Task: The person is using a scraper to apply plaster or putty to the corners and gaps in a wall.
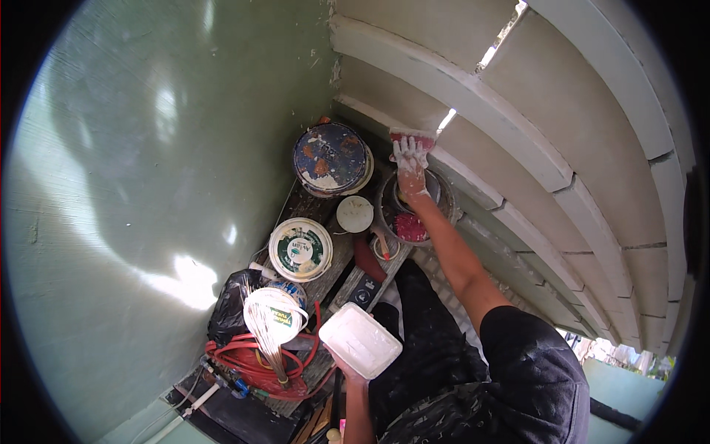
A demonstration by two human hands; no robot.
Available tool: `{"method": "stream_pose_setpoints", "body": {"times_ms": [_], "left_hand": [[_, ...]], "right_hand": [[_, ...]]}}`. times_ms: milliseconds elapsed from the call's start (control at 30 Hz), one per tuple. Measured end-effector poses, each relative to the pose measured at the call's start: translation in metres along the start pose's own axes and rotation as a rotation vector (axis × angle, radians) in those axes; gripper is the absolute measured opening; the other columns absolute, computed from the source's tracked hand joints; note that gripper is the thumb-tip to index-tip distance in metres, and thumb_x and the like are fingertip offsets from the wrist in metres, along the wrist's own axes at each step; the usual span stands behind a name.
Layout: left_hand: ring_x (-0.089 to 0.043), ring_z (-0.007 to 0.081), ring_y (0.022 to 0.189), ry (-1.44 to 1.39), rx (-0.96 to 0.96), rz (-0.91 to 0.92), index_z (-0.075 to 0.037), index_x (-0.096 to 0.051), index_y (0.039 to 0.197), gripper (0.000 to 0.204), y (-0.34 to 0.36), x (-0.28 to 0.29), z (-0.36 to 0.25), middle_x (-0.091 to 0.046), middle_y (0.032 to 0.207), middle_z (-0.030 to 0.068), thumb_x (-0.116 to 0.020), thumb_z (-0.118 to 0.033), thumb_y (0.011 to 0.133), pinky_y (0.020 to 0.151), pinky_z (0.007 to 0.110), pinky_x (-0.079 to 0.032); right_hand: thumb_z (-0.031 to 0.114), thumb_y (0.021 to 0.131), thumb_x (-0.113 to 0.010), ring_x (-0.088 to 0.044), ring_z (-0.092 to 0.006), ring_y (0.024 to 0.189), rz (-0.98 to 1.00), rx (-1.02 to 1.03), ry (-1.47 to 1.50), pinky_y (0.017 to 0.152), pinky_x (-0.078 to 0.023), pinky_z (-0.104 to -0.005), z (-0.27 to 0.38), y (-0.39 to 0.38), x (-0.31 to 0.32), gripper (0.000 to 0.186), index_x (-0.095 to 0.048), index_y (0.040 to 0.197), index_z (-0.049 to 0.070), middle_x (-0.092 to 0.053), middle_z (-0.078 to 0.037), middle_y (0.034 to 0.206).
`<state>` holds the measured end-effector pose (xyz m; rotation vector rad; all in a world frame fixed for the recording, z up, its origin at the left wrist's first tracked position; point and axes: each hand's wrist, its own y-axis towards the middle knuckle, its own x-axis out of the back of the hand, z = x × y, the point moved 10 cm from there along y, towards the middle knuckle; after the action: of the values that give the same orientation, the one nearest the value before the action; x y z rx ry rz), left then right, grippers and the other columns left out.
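My right hand, smeared with white plaster, reaches far out and presses a red-edged sponge or float against the pale slatted wall. My left hand is low, holding a white rectangular tub from underneath. Below my right forearm stands a dark bucket with a red thing inside.
A paint-stained round lid or drum, a white bucket with a green label, a small white lid and another labelled bucket sit on wooden planks. A coiled red hose and black bag lie below. A green wall stands at left.
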<state>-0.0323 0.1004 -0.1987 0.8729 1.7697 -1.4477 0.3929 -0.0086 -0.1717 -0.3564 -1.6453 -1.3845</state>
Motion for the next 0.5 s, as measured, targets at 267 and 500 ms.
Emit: {"method": "stream_pose_setpoints", "body": {"times_ms": [267,500], "left_hand": [[-0.042,0.0413,0.13,-0.007,-0.035,-0.055,-0.012,-0.031,0.147,0.082,-0.001,0.003,-0.006,-0.042,0.145,0.0153,-0.038,-0.07,0.089,0.101,0.059,-0.041],[-0.041,0.0416,0.13,-0.08,-0.069,0.073,-0.013,-0.032,0.147,0.082,0.002,-0.019,-0.007,-0.042,0.145,0.0145,-0.039,-0.07,0.088,0.101,0.058,-0.041]], "right_hand": [[0.012,0.084,-0.053,-0.046,-0.0309,0.128,-0.001,0.253,0.039,0.107,-0.036,-0.048,0.046,0.05,0.065,0.051,-0.051,0.134,0.01,-0.047,-0.011,0.14],[0.022,0.085,-0.051,-0.04,-0.0363,0.132,0.28,0.701,-0.38,0.11,-0.033,-0.0475,0.06,0.095,0.019,0.049,-0.052,0.131,0.005,-0.046,-0.014,0.141]]}}
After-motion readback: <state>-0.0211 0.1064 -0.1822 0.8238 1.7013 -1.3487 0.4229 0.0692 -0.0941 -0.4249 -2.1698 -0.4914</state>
